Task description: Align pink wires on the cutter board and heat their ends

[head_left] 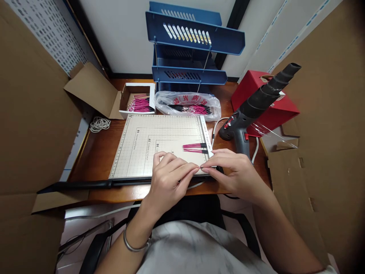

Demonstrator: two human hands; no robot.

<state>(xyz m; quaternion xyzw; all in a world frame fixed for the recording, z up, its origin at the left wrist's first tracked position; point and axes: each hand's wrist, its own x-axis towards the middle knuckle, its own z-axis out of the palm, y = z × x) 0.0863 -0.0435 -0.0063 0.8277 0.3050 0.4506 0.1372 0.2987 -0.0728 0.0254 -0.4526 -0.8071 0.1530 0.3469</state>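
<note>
Pink-and-black thin wire pieces (194,148) lie in a small bundle on the beige gridded cutting board (159,140), near its right edge and touching the white ruler strip (205,133) that runs along that edge. Just in front of them, at the board's near edge, the left hand (168,177) and the right hand (235,171) meet fingertip to fingertip, both pinched on something thin and dark between them; what it is cannot be told. The board sits in the middle of the brown wooden surface (97,152), with its black cutter arm (94,185) lying along the near edge. At the far edge stand a small white cardboard box of pink wires (139,101), a clear plastic bag of more wires (189,104) and a blue stacked tray rack (191,49). A black heat gun (256,104) rests at the right edge beside a red box (265,101), and white rubber bands (99,123) lie near the left edge.
</note>
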